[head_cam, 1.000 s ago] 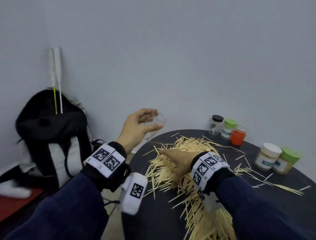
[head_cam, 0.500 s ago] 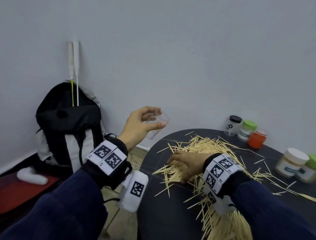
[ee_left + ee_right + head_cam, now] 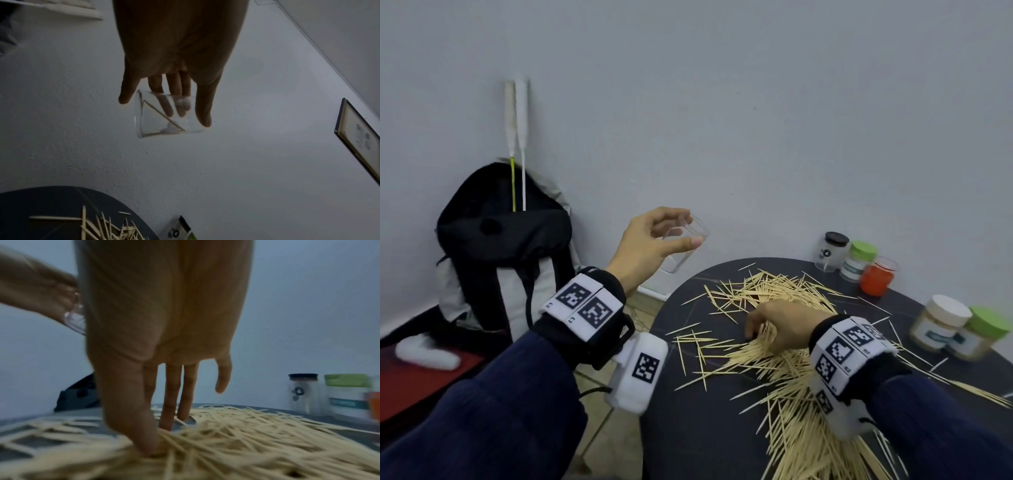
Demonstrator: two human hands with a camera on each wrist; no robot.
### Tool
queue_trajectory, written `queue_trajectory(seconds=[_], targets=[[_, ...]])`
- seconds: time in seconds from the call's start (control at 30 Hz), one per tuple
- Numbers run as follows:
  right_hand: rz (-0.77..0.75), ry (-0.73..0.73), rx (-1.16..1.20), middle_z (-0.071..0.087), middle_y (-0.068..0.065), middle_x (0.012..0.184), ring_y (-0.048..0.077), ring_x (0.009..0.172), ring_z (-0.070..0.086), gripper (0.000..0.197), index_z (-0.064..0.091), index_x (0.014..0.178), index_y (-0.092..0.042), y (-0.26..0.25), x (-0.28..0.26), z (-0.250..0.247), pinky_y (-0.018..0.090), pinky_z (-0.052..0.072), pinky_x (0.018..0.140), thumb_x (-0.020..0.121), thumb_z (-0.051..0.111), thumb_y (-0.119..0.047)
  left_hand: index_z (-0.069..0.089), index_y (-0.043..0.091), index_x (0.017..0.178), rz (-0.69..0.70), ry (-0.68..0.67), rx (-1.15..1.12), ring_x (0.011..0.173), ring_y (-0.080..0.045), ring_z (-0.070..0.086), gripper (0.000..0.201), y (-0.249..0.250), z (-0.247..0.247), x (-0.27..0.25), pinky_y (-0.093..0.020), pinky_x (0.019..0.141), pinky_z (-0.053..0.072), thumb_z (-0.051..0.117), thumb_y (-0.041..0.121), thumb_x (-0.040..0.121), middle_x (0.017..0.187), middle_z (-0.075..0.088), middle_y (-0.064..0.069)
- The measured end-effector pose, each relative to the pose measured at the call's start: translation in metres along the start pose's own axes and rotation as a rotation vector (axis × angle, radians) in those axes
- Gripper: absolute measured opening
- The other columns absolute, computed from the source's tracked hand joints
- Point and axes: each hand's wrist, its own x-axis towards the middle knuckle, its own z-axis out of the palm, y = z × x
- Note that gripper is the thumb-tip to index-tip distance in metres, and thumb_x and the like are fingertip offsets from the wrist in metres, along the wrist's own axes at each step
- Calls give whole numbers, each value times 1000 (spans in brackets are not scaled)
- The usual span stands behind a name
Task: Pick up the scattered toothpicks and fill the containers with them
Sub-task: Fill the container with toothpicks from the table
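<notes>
The left hand (image 3: 650, 246) is raised beyond the table's left edge, thumb and fingers curled around a clear cup (image 3: 683, 248) held tilted. The right hand (image 3: 780, 325) reaches palm-down into the toothpicks (image 3: 784, 370) on the dark round table (image 3: 709, 428), fingertips closing on a bunch. Compared with half a second ago, the right hand sits nearer the person, and the left hand stays level. The cup holds about two toothpicks (image 3: 162, 116); the rest lie heaped and scattered. Lidded jars (image 3: 859, 262) stand at the far edge.
</notes>
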Motion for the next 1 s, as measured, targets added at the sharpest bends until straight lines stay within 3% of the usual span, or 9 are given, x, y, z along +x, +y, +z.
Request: queue_trajectory(seconds=[0.07,0.13,0.23,0.3,0.37,0.5,0.63,0.77,1.0], targets=[[-25,57,-20,51,-7,128,13,122,44,47,50,123,-27,-15,4,-5,44,25,110,80,69,-24,64,19,112,-7,16,-2,108,-13,62,48,-1,-4,0,-26,95,47,81,19,67,113,67,7],[-106,63,16,43,-5,138,15,128,39,67,41,134,-26,-34,12,-7,45,27,111,76,74,-32,64,18,113,-11,30,-6,108,-13,61,46,-2,-8,1,-25,93,48,80,15,69,113,67,6],[-169,-55,6,25,-3,151,17,139,25,101,21,146,-25,-65,25,-6,45,24,115,66,81,-42,64,17,113,-8,42,-14,107,-13,62,46,-2,-13,0,-22,91,48,80,15,69,113,67,6],[-178,-107,-15,17,-3,153,18,141,17,111,13,148,-27,-79,31,-2,46,22,116,63,82,-46,64,17,112,-5,46,-15,107,-13,62,46,-3,-15,-1,-21,90,47,80,15,69,112,67,5],[-188,-113,13,22,-2,147,19,138,22,105,19,146,-28,-87,35,4,47,25,114,63,79,-51,64,16,112,-6,49,-14,108,-13,61,45,-3,-18,-1,-21,89,48,80,15,69,112,67,5],[-165,23,162,40,5,123,23,123,38,60,48,122,-18,-98,45,13,44,35,104,81,56,-60,64,17,113,-9,48,-3,108,-13,62,46,-3,-23,-2,-23,92,48,80,17,69,113,67,4],[-151,83,29,44,10,121,25,120,38,41,51,111,-11,-110,54,16,43,38,99,87,57,-43,64,19,111,-4,50,-11,108,-13,62,44,-2,-24,-3,-23,92,48,80,16,69,112,67,4],[-203,79,81,46,10,116,25,117,41,28,53,111,-9,-106,57,16,36,38,98,88,60,-24,65,18,110,-2,47,-11,107,-13,62,43,-1,-24,-4,-24,93,48,80,15,70,112,67,2],[-327,56,126,44,-1,96,10,87,44,18,62,104,-7,-74,31,17,18,34,74,87,57,-6,64,23,105,-8,27,-9,106,-13,61,40,0,-18,-5,-21,88,49,80,15,70,113,67,1]])
